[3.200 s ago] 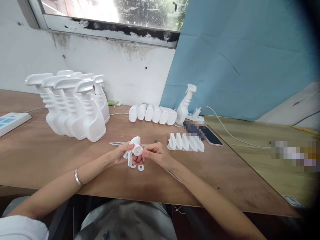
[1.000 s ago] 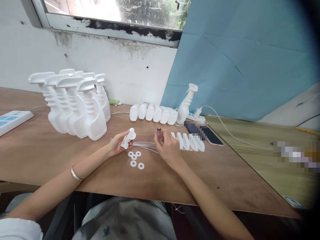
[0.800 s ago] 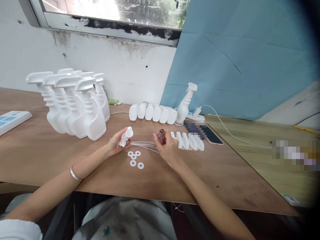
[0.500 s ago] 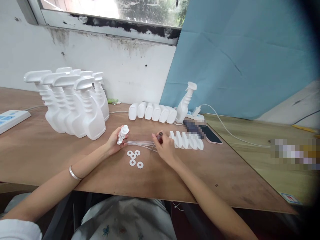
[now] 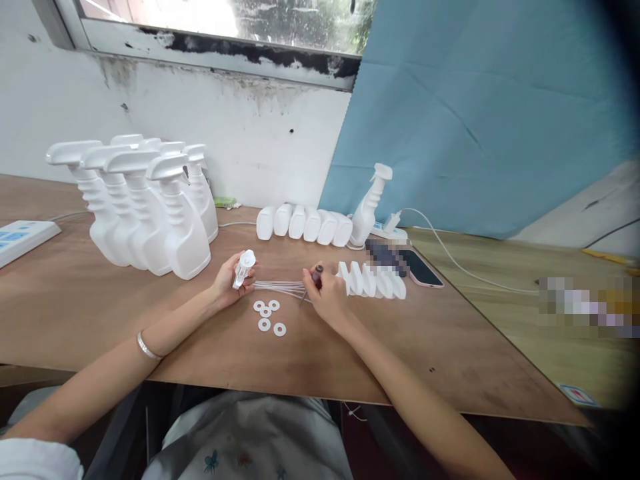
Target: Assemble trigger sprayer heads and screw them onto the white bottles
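My left hand [image 5: 231, 283] is closed around a white spray trigger head [image 5: 244, 265], tilted with its round end up. In my right hand [image 5: 327, 299] I grip a screwdriver [image 5: 317, 272] by its brown handle, its thin shaft pointing down at the table. Between my hands lies a bundle of thin white dip tubes [image 5: 280, 287], partly hidden behind my right fingers. Several flat white washers [image 5: 265, 325] are spread on the table just in front of the tubes. Right of my right hand stands a row of white plastic shrouds [image 5: 370, 280].
Assembled white spray bottles [image 5: 187, 247] stand grouped at the left, and a single bottle [image 5: 364, 217] at the back right. White bottle-like pieces [image 5: 305, 223] line the back. A phone [image 5: 423, 268] lies near the right edge; a power strip [image 5: 25, 239] sits far left.
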`<state>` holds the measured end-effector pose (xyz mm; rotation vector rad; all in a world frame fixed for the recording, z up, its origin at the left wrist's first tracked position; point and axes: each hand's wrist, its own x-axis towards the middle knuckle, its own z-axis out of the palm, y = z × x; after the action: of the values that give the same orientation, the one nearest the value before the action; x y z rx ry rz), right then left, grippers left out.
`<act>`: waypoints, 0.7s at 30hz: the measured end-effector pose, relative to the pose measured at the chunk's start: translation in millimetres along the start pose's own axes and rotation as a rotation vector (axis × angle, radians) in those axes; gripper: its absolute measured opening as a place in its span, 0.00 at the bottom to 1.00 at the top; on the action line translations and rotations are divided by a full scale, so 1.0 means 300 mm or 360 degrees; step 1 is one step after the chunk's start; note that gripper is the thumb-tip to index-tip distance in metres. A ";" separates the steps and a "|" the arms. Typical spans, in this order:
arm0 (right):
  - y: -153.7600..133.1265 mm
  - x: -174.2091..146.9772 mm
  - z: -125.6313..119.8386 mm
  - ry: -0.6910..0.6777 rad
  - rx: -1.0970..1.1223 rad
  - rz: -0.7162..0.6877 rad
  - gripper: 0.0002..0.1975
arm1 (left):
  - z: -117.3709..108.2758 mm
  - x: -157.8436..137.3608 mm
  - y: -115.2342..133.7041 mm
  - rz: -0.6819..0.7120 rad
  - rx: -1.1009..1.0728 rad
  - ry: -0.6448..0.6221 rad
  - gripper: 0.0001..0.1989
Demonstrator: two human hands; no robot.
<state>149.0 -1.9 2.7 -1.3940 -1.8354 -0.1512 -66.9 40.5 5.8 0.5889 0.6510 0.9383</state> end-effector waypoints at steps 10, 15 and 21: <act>0.001 0.003 0.000 -0.0004 -0.0021 -0.0006 0.14 | -0.002 0.001 0.000 0.0005 -0.0008 -0.0010 0.16; -0.001 0.004 -0.002 0.0007 -0.0042 -0.0017 0.14 | 0.000 -0.001 0.001 0.0002 -0.0008 -0.0003 0.15; 0.002 0.003 0.001 0.0062 -0.0072 -0.0107 0.13 | 0.004 -0.003 0.001 0.0009 0.0009 0.0010 0.16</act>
<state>149.2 -0.9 2.8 -1.3513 -1.8579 -0.2541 -66.5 39.6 7.1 0.5934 0.6580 0.9438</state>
